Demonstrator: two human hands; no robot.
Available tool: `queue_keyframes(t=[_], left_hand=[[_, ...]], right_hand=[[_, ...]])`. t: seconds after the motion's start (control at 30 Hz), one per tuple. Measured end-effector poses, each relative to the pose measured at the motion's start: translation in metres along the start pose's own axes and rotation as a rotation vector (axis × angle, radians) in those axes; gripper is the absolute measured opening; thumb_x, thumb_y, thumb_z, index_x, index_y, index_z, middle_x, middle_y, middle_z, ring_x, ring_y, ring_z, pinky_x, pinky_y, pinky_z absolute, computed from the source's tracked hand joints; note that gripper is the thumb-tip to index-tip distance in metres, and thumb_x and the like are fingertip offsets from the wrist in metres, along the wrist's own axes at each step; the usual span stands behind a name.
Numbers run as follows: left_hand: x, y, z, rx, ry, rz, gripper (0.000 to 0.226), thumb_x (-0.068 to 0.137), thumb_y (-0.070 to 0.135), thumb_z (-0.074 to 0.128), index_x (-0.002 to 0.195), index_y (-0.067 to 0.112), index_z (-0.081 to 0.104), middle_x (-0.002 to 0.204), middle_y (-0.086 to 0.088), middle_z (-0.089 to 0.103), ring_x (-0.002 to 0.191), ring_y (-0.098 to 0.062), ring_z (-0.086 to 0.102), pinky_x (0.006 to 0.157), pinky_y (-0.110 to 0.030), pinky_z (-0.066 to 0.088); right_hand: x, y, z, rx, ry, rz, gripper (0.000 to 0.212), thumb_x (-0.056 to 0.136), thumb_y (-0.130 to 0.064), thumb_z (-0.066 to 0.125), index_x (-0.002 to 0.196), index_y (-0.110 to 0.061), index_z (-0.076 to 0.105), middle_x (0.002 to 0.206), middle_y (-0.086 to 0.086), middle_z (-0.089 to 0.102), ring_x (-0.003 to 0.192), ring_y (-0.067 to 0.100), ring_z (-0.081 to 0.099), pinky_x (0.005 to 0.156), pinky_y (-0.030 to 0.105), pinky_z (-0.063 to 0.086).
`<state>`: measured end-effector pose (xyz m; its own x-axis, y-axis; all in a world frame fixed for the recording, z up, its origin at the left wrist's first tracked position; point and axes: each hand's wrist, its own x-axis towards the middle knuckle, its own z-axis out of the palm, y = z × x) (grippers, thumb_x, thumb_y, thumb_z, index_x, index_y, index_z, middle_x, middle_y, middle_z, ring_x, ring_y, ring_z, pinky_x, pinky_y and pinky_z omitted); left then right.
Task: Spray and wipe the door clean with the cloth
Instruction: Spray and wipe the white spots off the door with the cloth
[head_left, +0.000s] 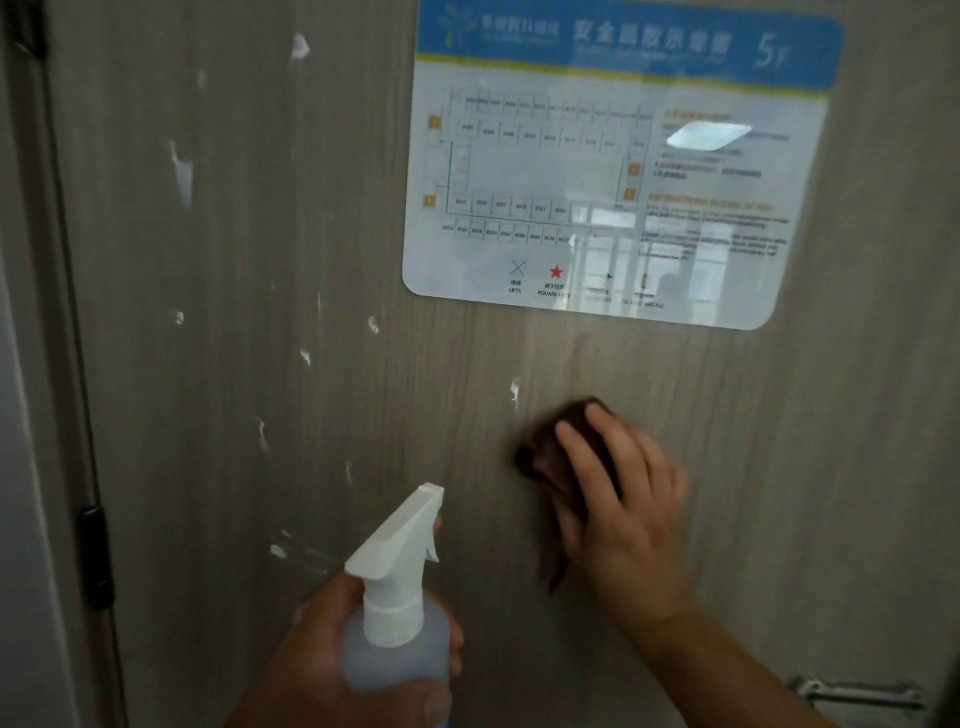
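With my right hand (623, 519), fingers straight, I pressed the cloth (540, 460) flat on the door (311, 260) for even pressure; at eight o'clock my left hand (317, 654) gripped the bottle (395, 644), aimed ready.

Most of cloth (537, 460) under right hand (623, 519), bottle (395, 649) base cut off, sign (597, 171) blurred

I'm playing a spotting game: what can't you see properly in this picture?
Head view:
Dark brown cloth: mostly hidden under the right hand.
Blue-and-white floor-plan sign: small print blurred, glare across it.
Translucent spray bottle with white trigger head: base cut off by bottom edge, left hand around it.
Silver metal door handle: blurred, shape unclear.
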<state>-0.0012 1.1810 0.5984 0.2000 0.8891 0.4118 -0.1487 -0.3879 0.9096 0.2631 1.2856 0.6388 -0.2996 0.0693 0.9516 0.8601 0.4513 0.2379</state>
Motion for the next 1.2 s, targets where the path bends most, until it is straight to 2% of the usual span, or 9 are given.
queue_keyframes(t=[0.07,0.13,0.2,0.27,0.47,0.67,0.8,1.03,1.2], left_hand=[[0.007,0.015,0.013,-0.095,-0.037,0.031,0.072,0.033,0.047,0.098,0.100,0.040,0.075,0.092,-0.026,0.074,0.087,-0.049,0.068,0.080,-0.060,0.055],[0.011,0.029,0.029,-0.218,-0.233,0.046,0.061,0.055,0.049,0.091,0.112,0.038,0.070,0.100,-0.020,0.075,0.093,-0.039,0.071,0.082,-0.044,0.057],[0.012,0.037,0.028,-0.087,-0.081,0.069,0.066,0.040,0.050,0.095,0.102,0.045,0.072,0.092,-0.020,0.076,0.083,-0.040,0.073,0.073,-0.038,0.059],[0.013,0.043,0.027,0.014,0.046,0.123,0.074,0.033,0.047,0.097,0.102,0.042,0.071,0.086,-0.022,0.075,0.076,-0.042,0.073,0.069,-0.038,0.059],[0.013,0.045,0.023,0.027,0.020,0.108,0.083,0.041,0.038,0.097,0.117,0.030,0.065,0.082,-0.026,0.072,0.072,-0.041,0.071,0.067,-0.036,0.057],[0.022,0.057,0.030,0.036,0.030,0.104,0.079,0.037,0.031,0.098,0.110,0.026,0.068,0.083,-0.025,0.073,0.070,-0.037,0.072,0.064,-0.036,0.057],[0.028,0.059,0.034,0.014,0.017,0.126,0.067,0.044,0.011,0.085,0.107,0.022,0.067,0.081,-0.024,0.072,0.068,-0.037,0.070,0.064,-0.037,0.058],[0.025,0.061,0.033,-0.018,-0.005,0.119,0.077,0.037,0.027,0.098,0.107,0.019,0.068,0.079,-0.024,0.072,0.069,-0.036,0.070,0.062,-0.036,0.057],[0.024,0.064,0.025,-0.085,0.019,0.104,0.092,0.030,0.032,0.100,0.112,0.012,0.064,0.083,-0.028,0.070,0.069,-0.042,0.069,0.062,-0.041,0.058]], right_hand=[[0.046,0.000,0.004,0.049,0.080,0.112,0.053,0.094,-0.029,0.068,0.144,-0.020,0.054,0.153,0.008,0.049,0.132,0.035,0.051,0.099,0.052,0.043],[0.078,-0.005,0.008,0.053,0.122,0.157,0.048,0.097,-0.030,0.066,0.142,-0.016,0.060,0.150,0.009,0.054,0.132,0.034,0.052,0.102,0.049,0.040],[0.077,-0.009,0.009,0.036,0.126,0.154,0.047,0.097,-0.030,0.064,0.141,-0.015,0.061,0.150,0.009,0.054,0.132,0.033,0.051,0.103,0.046,0.038],[0.053,-0.009,0.008,0.043,0.086,0.137,0.052,0.094,-0.028,0.064,0.144,-0.018,0.056,0.152,0.007,0.051,0.132,0.034,0.050,0.104,0.047,0.038],[-0.042,-0.013,0.006,0.028,-0.092,0.042,0.051,0.096,-0.037,0.055,0.146,-0.024,0.050,0.154,0.004,0.045,0.131,0.030,0.049,0.094,0.051,0.045],[0.052,-0.009,0.009,0.031,0.073,0.180,0.052,0.094,-0.028,0.063,0.144,-0.016,0.053,0.151,0.010,0.051,0.130,0.036,0.051,0.101,0.051,0.041],[0.066,-0.014,0.011,0.054,0.145,0.275,0.052,0.096,-0.026,0.063,0.145,-0.015,0.052,0.151,0.010,0.050,0.131,0.036,0.051,0.106,0.050,0.040],[-0.059,-0.038,0.015,0.118,0.005,0.296,0.046,0.107,-0.045,0.039,0.145,-0.021,0.048,0.153,0.008,0.045,0.128,0.037,0.050,0.109,0.041,0.032],[0.020,-0.031,0.012,0.147,0.114,0.352,0.051,0.095,-0.030,0.056,0.144,-0.015,0.050,0.149,0.009,0.047,0.127,0.041,0.053,0.105,0.053,0.040]])
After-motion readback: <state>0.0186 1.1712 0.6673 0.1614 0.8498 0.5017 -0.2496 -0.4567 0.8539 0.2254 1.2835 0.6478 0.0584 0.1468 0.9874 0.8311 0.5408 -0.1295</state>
